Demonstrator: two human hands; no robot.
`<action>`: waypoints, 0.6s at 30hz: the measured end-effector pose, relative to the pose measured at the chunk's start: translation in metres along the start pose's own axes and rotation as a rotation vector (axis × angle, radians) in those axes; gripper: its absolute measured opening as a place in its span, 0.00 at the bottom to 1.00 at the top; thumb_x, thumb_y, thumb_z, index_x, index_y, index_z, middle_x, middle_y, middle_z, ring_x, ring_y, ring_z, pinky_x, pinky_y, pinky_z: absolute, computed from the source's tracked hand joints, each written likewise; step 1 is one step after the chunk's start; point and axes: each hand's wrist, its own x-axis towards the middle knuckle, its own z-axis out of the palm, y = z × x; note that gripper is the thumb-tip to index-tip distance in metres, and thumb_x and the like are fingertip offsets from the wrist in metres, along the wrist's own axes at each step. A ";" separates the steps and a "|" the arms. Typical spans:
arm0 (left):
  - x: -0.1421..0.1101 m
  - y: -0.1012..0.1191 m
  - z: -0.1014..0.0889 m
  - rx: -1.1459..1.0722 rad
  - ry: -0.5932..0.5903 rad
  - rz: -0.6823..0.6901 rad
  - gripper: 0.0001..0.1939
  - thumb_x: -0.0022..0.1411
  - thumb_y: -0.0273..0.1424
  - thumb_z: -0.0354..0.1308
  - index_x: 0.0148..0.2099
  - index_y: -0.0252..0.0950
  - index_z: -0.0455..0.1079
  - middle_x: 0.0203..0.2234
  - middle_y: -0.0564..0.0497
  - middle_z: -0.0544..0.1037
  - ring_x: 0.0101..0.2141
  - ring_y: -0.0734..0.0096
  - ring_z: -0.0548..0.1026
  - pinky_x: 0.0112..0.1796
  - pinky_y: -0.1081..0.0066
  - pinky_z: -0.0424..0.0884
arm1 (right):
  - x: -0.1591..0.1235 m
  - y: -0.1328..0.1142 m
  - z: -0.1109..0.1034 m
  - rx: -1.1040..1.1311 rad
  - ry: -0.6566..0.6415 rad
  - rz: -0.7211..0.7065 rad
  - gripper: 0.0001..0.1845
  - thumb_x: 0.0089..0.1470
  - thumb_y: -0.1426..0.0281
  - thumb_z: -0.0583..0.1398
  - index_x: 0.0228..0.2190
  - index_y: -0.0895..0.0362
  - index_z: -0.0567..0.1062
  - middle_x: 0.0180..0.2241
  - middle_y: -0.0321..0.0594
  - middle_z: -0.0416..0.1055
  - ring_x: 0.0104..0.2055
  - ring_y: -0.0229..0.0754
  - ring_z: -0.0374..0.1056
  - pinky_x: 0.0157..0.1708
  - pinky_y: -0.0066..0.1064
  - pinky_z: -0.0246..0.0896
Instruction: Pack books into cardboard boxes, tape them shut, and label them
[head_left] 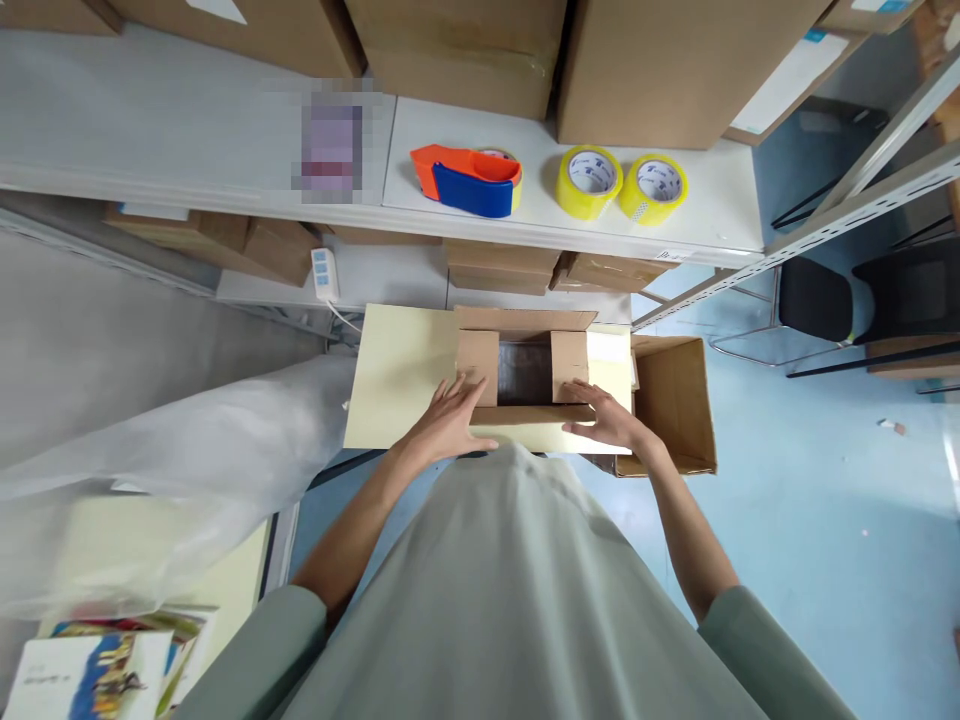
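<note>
A cardboard box (480,358) stands on the pale yellow table (401,365) in front of me. Its two short side flaps are folded inward, and the far and near long flaps stand apart. Between the side flaps shows something dark grey and shiny (525,373), whose kind I cannot make out. My left hand (448,415) lies over the left flap and near left corner, fingers spread. On the opposite side, my right hand (604,412) rests its outstretched fingers on the right flap, thumb apart from them. Neither hand grips anything.
On the shelf (360,200) beyond sit an orange and blue tape dispenser (472,185) and two yellow tape rolls (589,180). A large open carton (675,405) is right of the table. Translucent plastic sheeting (247,430) hangs left, above books (105,670). A power strip (325,275) lies behind.
</note>
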 end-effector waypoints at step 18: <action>0.079 -0.043 -0.020 -0.087 0.534 -0.047 0.69 0.58 0.46 0.83 0.85 0.29 0.44 0.76 0.21 0.62 0.77 0.29 0.62 0.75 0.40 0.62 | 0.056 0.040 0.007 0.091 0.558 0.224 0.65 0.59 0.42 0.72 0.82 0.52 0.52 0.64 0.59 0.72 0.61 0.64 0.74 0.58 0.60 0.77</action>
